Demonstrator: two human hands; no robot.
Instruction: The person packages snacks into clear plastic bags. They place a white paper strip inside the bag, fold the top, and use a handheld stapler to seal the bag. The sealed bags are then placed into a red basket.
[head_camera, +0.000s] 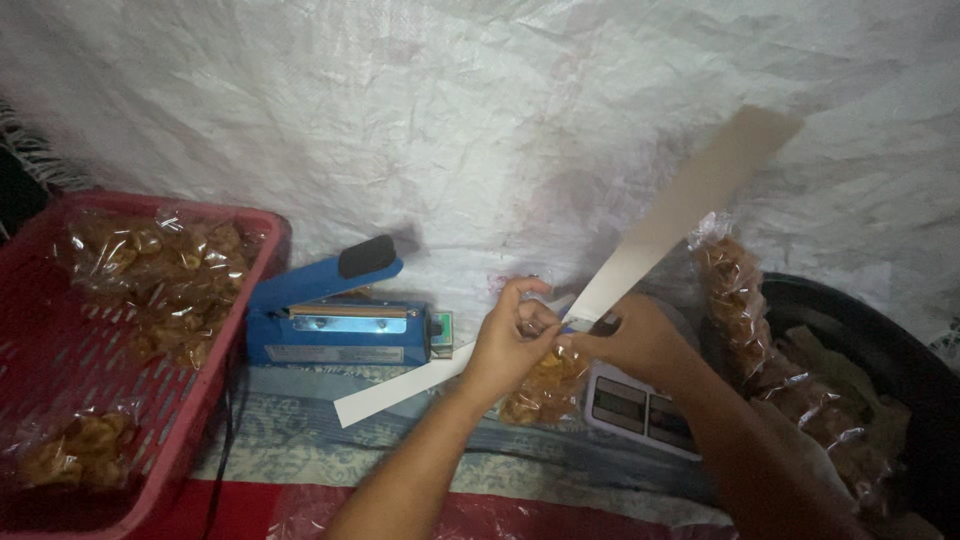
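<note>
A big white crinkly sheet (480, 110) hangs behind everything like a wall. On the left sits a red basket (240, 300) with clear bags of brown snacks (160, 270) inside it. On the right is a dark round tub (880, 350), and a long bag of the same snacks (750, 310) leans on its rim. A blue heat sealer (335, 325) sits in the middle, beside the basket, with its arm lifted up. A long white card strip (640, 250) is in front of the sheet. Its long side runs on a slant, with the low end pointing down to the left near the sealer and the high end pointing up to the right. A small grey scale (640, 405) sits under the hands. The right hand (640, 340) is closed around the strip near its middle. The left hand (510, 340) is curled, with its fingertips pinching the top of a small bag of snacks (545, 385) right at the strip. That bag hangs just below both hands.
</note>
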